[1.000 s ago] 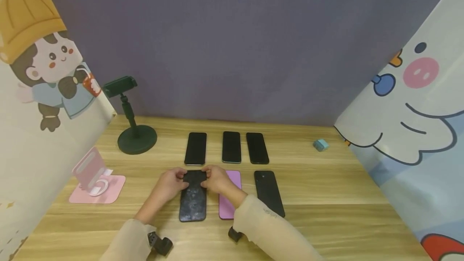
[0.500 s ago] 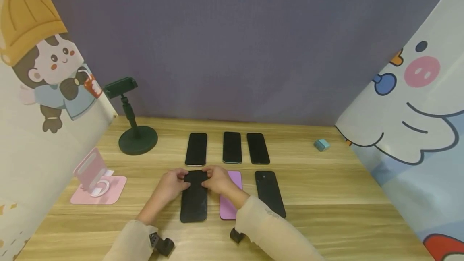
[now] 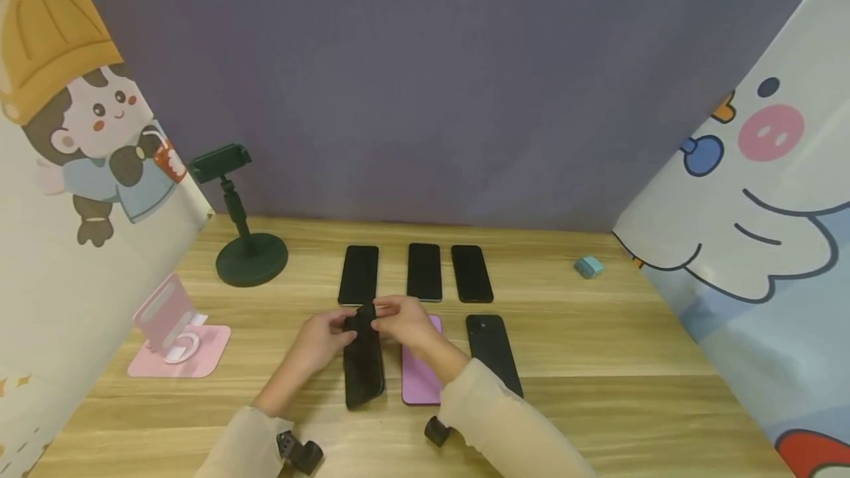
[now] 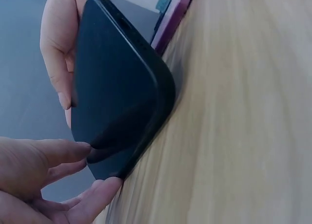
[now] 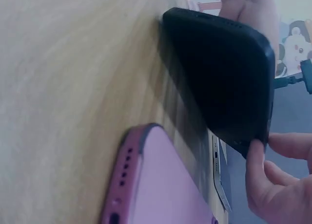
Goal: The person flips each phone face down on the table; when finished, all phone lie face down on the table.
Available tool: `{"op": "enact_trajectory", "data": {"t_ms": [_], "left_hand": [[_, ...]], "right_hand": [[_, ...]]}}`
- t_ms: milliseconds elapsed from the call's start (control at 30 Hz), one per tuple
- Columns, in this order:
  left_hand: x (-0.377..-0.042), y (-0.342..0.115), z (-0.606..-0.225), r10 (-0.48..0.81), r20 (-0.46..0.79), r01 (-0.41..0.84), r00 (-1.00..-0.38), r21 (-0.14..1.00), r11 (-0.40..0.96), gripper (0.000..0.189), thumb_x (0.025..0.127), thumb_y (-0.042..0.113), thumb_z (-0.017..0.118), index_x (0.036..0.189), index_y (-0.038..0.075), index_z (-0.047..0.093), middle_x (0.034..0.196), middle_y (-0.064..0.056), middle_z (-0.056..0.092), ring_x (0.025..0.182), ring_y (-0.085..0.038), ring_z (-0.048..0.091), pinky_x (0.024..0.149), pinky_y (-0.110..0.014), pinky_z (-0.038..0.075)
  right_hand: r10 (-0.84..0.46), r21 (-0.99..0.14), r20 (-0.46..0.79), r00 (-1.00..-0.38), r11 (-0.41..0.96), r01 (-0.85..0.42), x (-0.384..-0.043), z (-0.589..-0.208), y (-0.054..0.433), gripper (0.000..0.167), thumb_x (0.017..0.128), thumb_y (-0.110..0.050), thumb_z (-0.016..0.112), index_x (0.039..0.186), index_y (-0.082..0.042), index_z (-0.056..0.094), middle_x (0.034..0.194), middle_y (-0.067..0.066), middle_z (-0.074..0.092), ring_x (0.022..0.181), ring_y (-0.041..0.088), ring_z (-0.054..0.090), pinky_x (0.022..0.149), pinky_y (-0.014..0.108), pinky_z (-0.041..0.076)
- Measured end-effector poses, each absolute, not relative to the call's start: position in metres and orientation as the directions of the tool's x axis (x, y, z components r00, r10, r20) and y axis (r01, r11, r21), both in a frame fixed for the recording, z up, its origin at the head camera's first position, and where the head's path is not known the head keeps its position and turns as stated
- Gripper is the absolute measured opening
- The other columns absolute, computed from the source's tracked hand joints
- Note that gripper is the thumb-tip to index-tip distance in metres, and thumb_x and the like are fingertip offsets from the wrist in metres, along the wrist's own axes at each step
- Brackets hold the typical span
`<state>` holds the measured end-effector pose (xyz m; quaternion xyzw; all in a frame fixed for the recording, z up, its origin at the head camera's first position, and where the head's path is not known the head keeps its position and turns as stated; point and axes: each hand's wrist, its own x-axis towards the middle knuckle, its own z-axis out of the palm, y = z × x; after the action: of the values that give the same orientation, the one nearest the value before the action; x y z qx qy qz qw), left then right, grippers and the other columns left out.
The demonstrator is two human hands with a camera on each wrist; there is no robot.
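In the head view a black phone [image 3: 363, 367] is tipped up on its side, its right long edge raised off the wooden table. My left hand [image 3: 320, 343] pinches its far left corner between thumb and fingers, while my right hand [image 3: 405, 321] pinches the far right corner. The left wrist view shows the phone's dark face [image 4: 117, 92] slanting, with its lower edge close to the wood. From the right wrist view, the dark underside of the phone [image 5: 224, 73] is visible above the table. A pink-purple phone [image 3: 420, 378] lies below my right forearm, partly covered by it.
Three black phones, at left [image 3: 358, 275], middle [image 3: 424, 272] and right [image 3: 472, 274], lie in a back row. Another black phone [image 3: 494, 352] rests at right. A dark green stand [image 3: 251, 260], a pink folding stand [image 3: 179, 356] and a small teal block [image 3: 588, 266] surround them.
Lying flat before, the black phone is now tilted with its right side lifted. My right hand has risen slightly and shifted right; my left hand has moved slightly right with the phone.
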<state>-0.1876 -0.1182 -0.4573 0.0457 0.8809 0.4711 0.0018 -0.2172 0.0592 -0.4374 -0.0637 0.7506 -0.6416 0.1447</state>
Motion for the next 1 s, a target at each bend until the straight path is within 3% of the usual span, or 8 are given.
{"op": "enact_trajectory", "data": {"t_ms": [200,367,533,833,1000], "left_hand": [[-0.185,-0.112,-0.456,0.072,0.001,0.029,-0.997,0.922,0.385,0.038,0.088,-0.002,0.067,0.125,-0.004,0.061,0.116,-0.029,0.059,0.097,-0.037,0.064,0.063,-0.033,0.058],[-0.184,-0.108,-0.457,0.072,-0.014,0.003,-0.997,0.973,0.233,0.037,0.091,-0.003,0.063,0.128,-0.005,0.058,0.119,-0.027,0.058,0.104,-0.040,0.062,0.071,-0.039,0.058],[-0.184,-0.106,-0.456,0.069,-0.027,-0.020,-0.997,0.994,0.105,0.037,0.094,-0.001,0.061,0.130,-0.006,0.056,0.123,-0.026,0.057,0.109,-0.038,0.060,0.076,-0.043,0.057],[-0.186,-0.107,-0.456,0.071,-0.037,-0.036,-0.997,0.999,0.009,0.036,0.095,-0.004,0.058,0.130,-0.009,0.053,0.122,-0.027,0.056,0.104,-0.035,0.063,0.078,-0.044,0.056],[-0.186,-0.110,-0.452,0.066,-0.068,-0.068,-0.996,0.998,-0.002,0.036,0.098,0.002,0.056,0.132,-0.010,0.050,0.121,-0.026,0.055,0.100,-0.034,0.064,0.079,-0.041,0.056]], "right_hand": [[-0.335,-0.989,-0.150,-0.930,0.034,0.147,-0.217,-0.434,0.063,0.042,0.087,0.018,0.055,0.129,0.016,0.051,0.106,0.021,0.063,0.092,0.032,0.067,0.078,0.034,0.056],[-0.362,-0.986,-0.166,-0.917,0.036,0.165,-0.215,-0.428,0.064,0.045,0.086,0.018,0.058,0.131,0.015,0.050,0.111,0.019,0.058,0.090,0.025,0.065,0.080,0.035,0.056],[-0.381,-0.986,-0.165,-0.910,0.047,0.159,-0.214,-0.424,0.063,0.049,0.086,0.016,0.063,0.133,0.012,0.050,0.113,0.019,0.056,0.093,0.026,0.064,0.082,0.038,0.055],[-0.375,-0.989,-0.145,-0.916,0.059,0.132,-0.214,-0.426,0.058,0.051,0.085,0.018,0.061,0.134,0.011,0.050,0.112,0.017,0.056,0.095,0.028,0.063,0.082,0.040,0.055],[-0.399,-0.989,-0.144,-0.906,0.098,0.114,-0.215,-0.435,0.053,0.054,0.086,0.013,0.061,0.137,0.008,0.047,0.118,0.020,0.058,0.099,0.032,0.063,0.081,0.041,0.055]]}}
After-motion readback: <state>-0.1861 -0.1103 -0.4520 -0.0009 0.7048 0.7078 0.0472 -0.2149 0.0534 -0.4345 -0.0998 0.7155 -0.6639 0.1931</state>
